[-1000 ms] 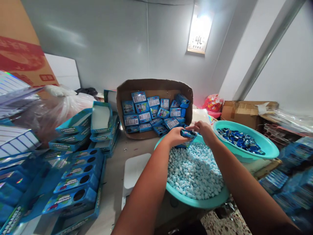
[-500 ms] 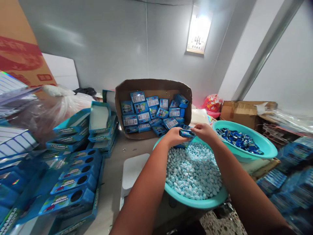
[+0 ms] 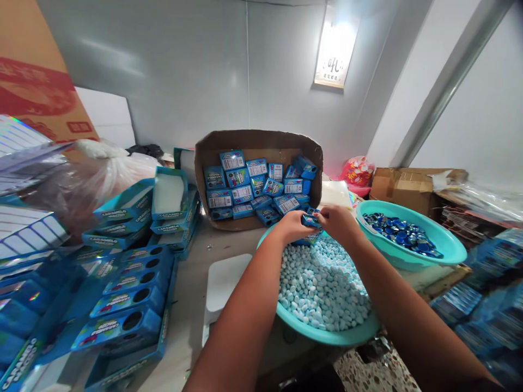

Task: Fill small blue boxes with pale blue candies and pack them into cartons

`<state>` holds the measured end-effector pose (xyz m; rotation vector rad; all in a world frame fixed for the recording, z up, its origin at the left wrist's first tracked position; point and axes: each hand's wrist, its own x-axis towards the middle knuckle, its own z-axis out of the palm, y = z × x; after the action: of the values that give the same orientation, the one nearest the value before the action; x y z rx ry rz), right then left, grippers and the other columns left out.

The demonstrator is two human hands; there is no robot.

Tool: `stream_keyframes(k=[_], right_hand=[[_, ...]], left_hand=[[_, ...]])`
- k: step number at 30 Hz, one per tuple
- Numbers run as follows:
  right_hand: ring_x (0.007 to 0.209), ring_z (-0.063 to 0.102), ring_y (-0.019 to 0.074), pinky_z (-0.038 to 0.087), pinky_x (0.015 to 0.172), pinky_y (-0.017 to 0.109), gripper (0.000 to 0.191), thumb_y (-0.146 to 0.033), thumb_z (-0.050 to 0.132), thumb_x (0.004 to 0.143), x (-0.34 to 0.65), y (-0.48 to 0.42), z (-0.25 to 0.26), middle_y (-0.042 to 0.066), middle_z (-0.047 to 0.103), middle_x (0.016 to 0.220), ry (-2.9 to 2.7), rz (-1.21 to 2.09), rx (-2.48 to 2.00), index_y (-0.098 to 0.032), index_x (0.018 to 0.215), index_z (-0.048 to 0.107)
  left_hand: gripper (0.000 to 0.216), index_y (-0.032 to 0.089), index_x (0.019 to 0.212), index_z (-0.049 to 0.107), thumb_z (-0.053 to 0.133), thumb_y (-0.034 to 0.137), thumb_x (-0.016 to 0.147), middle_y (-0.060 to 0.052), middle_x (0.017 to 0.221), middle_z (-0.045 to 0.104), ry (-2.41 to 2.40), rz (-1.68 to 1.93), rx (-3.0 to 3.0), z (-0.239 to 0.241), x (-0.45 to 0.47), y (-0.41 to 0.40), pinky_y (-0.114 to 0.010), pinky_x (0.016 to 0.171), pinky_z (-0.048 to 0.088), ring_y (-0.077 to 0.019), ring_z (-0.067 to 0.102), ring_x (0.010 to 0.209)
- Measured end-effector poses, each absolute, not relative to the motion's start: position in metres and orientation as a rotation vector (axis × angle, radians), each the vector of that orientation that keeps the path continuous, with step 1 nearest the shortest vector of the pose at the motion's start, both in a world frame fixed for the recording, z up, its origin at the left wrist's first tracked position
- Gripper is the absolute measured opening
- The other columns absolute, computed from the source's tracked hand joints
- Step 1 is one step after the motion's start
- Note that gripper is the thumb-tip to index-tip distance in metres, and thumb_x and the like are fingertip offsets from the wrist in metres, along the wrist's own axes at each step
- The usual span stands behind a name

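Both my hands meet over the far edge of a teal basin [image 3: 327, 336] heaped with pale blue candy pieces [image 3: 322, 288]. My left hand [image 3: 291, 226] grips a small blue candy box [image 3: 310, 220] from the left. My right hand [image 3: 338, 223] pinches the same box at its right end. Just beyond them lies a cardboard box [image 3: 257, 142] on its side, holding several small blue packs [image 3: 253, 188].
A second teal basin [image 3: 441, 250] with dark blue caps [image 3: 398, 231] stands at the right. Blue display cartons [image 3: 131, 283] are stacked at the left, beside plastic bags [image 3: 93, 179]. A white tray [image 3: 223, 283] lies by the candy basin. Brown cartons [image 3: 404, 188] sit at the back right.
My right hand has closed in on the small box's right end, and both hands have drawn slightly closer together. Otherwise the scene is the same.
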<state>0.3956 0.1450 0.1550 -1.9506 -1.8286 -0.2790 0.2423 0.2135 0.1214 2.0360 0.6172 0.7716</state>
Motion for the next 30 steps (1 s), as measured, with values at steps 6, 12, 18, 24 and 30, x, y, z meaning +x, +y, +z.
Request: stream_keyframes(k=[6, 12, 18, 24, 30], right_hand=[[0.057, 0.051, 0.0169, 0.03, 0.056, 0.031, 0.038, -0.042, 0.049, 0.086, 0.405, 0.148, 0.151, 0.005, 0.061, 0.058, -1.601, -0.117, -1.74, -0.017, 0.062, 0.064], [0.058, 0.058, 0.0192, 0.042, 0.056, 0.03, 0.035, -0.048, 0.057, 0.079, 0.422, 0.155, 0.144, 0.007, 0.067, 0.064, -1.3, 0.194, -1.615, -0.016, 0.071, 0.069], [0.057, 0.061, 0.0157, 0.052, 0.058, 0.027, 0.037, -0.051, 0.056, 0.083, 0.417, 0.159, 0.144, 0.006, 0.068, 0.069, -1.031, 0.296, -1.302, -0.016, 0.084, 0.066], [0.059, 0.06, 0.0158, 0.049, 0.059, 0.027, 0.041, -0.053, 0.046, 0.087, 0.423, 0.17, 0.132, 0.005, 0.064, 0.07, -1.294, 0.461, -1.506, -0.016, 0.079, 0.062], [0.07, 0.062, 0.0176, 0.046, 0.06, 0.025, 0.031, -0.047, 0.066, 0.081, 0.409, 0.166, 0.12, 0.003, 0.068, 0.077, -1.657, 0.683, -1.572, -0.016, 0.08, 0.068]], left_hand=[[0.026, 0.014, 0.079, 0.069, 0.079, 0.035, 0.066, 0.001, 0.07, 0.065, 0.595, 0.776, 2.028, 0.121, 0.241, 0.214, -0.025, 0.063, 0.04, -0.0158, 0.057, 0.069], [0.028, 0.014, 0.084, 0.069, 0.083, 0.026, 0.064, 0.0, 0.073, 0.067, 0.559, 0.84, 1.93, 0.12, 0.244, 0.213, -0.027, 0.066, 0.044, -0.0169, 0.06, 0.071], [0.051, 0.017, 0.123, 0.053, 0.076, 0.031, 0.079, -0.007, 0.106, 0.068, 0.524, 1.14, 1.654, 0.13, 0.249, 0.211, -0.03, 0.083, 0.052, -0.0189, 0.065, 0.094], [0.089, 0.024, 0.14, 0.036, 0.087, 0.037, 0.069, -0.003, 0.102, 0.067, 0.357, 1.373, 1.072, 0.139, 0.246, 0.206, -0.033, 0.088, 0.054, -0.0187, 0.066, 0.096], [0.07, 0.025, 0.129, 0.051, 0.084, 0.044, 0.07, -0.002, 0.104, 0.067, 0.508, 1.503, 0.935, 0.152, 0.245, 0.208, -0.027, 0.081, 0.056, -0.0179, 0.067, 0.096]])
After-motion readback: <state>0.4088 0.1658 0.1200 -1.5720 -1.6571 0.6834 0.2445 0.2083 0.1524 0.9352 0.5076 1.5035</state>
